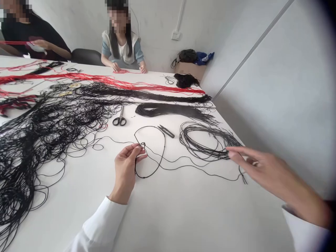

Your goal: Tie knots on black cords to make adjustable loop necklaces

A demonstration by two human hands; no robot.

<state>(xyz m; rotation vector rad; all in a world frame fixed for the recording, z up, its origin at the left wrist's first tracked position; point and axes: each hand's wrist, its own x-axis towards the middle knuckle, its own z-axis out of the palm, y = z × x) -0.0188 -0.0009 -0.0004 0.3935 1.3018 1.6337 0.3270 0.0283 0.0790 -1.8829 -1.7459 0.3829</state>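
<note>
Fingers of the left hand (128, 168) are pressed together, pinching a small knot (142, 145) in a thin black cord (163, 161) just above the white surface (183, 217). The cord drops into an open loop with a tiny dark bead or knot (144, 177) at its low point, and a long tail runs right to frayed ends. Fingers of the right hand (273, 175) are spread, their tips at the edge of a loose coil of black cords (207, 143); whether they touch is hard to tell. Much cord remains unworked: a huge black tangle (34, 143) sprawls left, with a straighter black bundle (170, 110) and long red strands (105, 79) beyond. Scissors (119, 119) and thread snips (166, 131) lie unheld between them. Across the surface, a co-worker's hands (128, 69) are at red cord.
</note>
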